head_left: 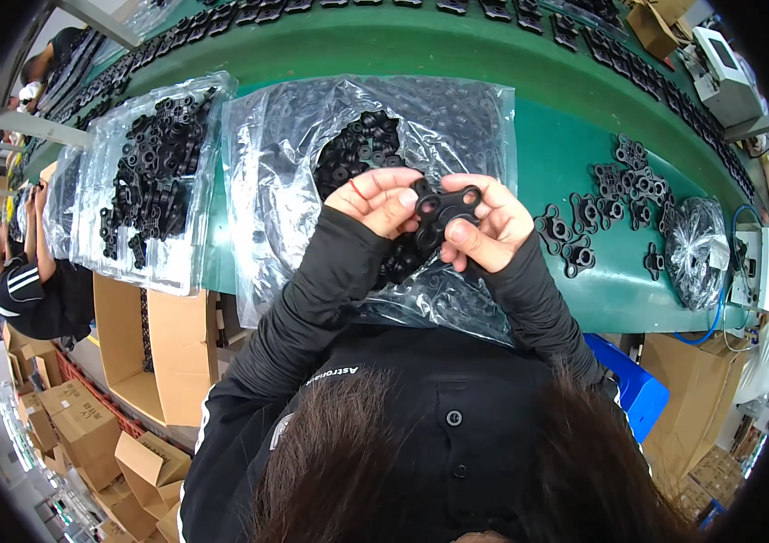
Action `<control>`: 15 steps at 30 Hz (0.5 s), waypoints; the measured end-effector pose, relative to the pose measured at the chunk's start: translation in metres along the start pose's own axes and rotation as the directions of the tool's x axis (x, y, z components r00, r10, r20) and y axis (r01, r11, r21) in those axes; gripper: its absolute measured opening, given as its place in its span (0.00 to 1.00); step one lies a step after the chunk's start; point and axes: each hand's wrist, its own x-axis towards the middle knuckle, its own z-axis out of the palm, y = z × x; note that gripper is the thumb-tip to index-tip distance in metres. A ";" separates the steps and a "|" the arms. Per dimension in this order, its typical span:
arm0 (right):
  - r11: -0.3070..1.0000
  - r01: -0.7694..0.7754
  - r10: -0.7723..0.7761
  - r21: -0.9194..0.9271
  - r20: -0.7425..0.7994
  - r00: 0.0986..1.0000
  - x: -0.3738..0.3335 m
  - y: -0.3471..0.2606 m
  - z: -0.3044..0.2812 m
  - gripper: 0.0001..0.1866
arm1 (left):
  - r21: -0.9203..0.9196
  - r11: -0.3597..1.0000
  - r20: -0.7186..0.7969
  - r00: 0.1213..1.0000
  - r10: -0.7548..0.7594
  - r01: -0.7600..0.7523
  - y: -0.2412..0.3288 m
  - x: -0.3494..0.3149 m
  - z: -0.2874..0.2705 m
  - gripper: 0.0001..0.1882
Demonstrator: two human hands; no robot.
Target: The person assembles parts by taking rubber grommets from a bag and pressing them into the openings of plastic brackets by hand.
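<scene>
A black plastic bracket with ring-ended arms is held up between my hands, in front of my chest. My right hand is closed round its right side, thumb on the near face. My left hand pinches at its left end with thumb and index finger. Whether a separate small piece sits in that pinch I cannot tell. Beneath my hands lies a large clear plastic bag, torn open in the middle. Small black ring-shaped pieces show through the opening.
Black brackets lie heaped on clear plastic at the left. More loose brackets and a tied clear bag are on the green table at right. Rows of parts line the far side. Cardboard boxes stand below; a person works at far left.
</scene>
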 end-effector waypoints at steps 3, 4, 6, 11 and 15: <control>0.999 0.018 -0.019 0.044 0.016 1.000 -0.001 0.004 -0.005 0.18 | 0.508 0.817 0.033 0.953 0.300 -0.274 -0.007 -0.007 0.006 0.10; 0.998 0.024 -0.025 0.058 0.021 0.999 -0.002 0.005 -0.007 0.18 | 0.646 0.683 0.079 0.919 0.387 -0.343 -0.008 -0.008 0.007 0.10; 0.996 -0.004 0.001 0.093 0.036 0.999 -0.002 0.007 -0.011 0.18 | 0.638 0.645 0.160 0.892 0.423 -0.421 -0.008 -0.005 0.003 0.09; 0.986 -0.069 0.062 0.152 0.053 0.997 -0.003 0.006 -0.011 0.19 | 0.519 0.672 0.303 0.849 0.433 -0.528 -0.006 -0.004 0.000 0.08; 0.999 -0.029 0.030 0.038 -0.020 0.999 -0.005 0.005 0.001 0.19 | 0.256 0.961 0.063 0.994 0.092 -0.105 -0.002 -0.012 0.003 0.07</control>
